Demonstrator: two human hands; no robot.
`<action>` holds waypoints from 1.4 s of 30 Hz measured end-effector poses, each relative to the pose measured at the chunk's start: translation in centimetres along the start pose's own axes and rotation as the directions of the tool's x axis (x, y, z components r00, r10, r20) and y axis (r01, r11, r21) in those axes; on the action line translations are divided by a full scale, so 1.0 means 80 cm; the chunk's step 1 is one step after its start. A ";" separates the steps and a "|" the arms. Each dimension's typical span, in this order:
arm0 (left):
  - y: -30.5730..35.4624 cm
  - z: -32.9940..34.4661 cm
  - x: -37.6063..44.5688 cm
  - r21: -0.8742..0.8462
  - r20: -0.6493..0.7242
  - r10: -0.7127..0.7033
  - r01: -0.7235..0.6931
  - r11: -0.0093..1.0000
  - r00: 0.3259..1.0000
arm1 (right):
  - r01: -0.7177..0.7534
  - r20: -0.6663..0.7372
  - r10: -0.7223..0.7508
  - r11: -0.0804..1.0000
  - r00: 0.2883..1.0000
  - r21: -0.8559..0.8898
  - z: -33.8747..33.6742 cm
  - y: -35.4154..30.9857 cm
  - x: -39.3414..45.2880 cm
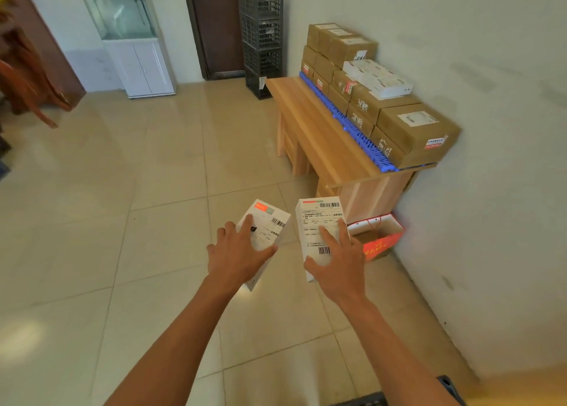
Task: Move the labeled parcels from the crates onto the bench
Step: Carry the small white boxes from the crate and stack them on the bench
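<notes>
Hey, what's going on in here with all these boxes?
A person is carrying two white labeled parcels, one in each hand: the left hand grips the smaller parcel, the right hand the larger parcel. Ahead, a wooden bench along the wall already holds stacked brown cartons. Neither white parcel is on it yet.

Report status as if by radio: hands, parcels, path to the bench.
Left hand grips one white labeled parcel; right hand grips another. Light wooden bench ahead, front strip bare. Nothing in the way.
</notes>
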State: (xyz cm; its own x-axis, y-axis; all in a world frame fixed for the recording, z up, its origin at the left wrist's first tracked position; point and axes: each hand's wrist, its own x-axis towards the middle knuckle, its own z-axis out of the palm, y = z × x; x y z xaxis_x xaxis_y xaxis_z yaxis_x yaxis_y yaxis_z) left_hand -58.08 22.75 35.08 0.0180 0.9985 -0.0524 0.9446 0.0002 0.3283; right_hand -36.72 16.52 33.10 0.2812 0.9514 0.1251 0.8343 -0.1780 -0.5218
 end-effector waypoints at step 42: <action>0.291 0.054 0.781 -0.049 0.186 0.369 -0.367 0.929 0.910 | -0.414 -0.142 0.411 0.910 0.901 0.008 0.043 0.104 0.711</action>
State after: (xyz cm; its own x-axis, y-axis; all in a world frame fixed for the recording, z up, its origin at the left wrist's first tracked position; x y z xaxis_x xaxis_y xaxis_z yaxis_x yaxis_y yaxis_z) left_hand -33.51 84.86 35.35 0.4263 0.8988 -0.1020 0.8548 -0.3634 0.3705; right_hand -15.42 70.04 33.00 0.6634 0.7480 0.0182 0.6393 -0.5540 -0.5333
